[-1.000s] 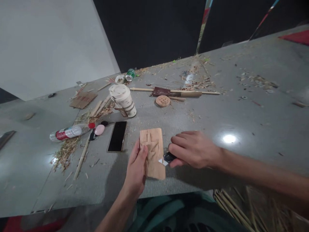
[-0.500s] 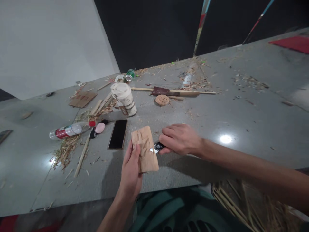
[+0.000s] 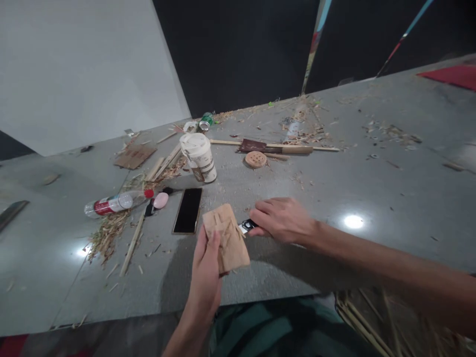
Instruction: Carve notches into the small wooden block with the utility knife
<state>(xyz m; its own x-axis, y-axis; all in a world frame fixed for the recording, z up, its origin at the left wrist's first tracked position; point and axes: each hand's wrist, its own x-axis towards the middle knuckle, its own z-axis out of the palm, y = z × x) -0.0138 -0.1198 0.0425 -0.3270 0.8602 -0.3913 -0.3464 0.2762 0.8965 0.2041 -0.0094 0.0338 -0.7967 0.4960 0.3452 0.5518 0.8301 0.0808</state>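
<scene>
My left hand (image 3: 208, 258) grips a small flat wooden block (image 3: 232, 250) by its left edge, thumb on top. Carved relief shows on the block's upper face. From the right, my right hand (image 3: 280, 218) is closed round a utility knife (image 3: 248, 226) with a black handle. Its short blade meets the right edge of the block, where a thin sliver of wood sticks out. The blade's tip is hidden at that edge. Both hands are above the front part of the grey table (image 3: 297, 277).
Left of the block lies a phone (image 3: 188, 210), with a lidded paper cup (image 3: 199, 157) behind it. A plastic bottle (image 3: 115, 203) lies on its side. Farther back are a cleaver-like tool (image 3: 275, 148), a round wooden disc (image 3: 256, 159), a green can (image 3: 206, 121) and scattered shavings.
The knife blade has shifted from over the block's face to its right edge, and a sliver now stands out there. The block has tilted slightly. The whole view has shifted a little.
</scene>
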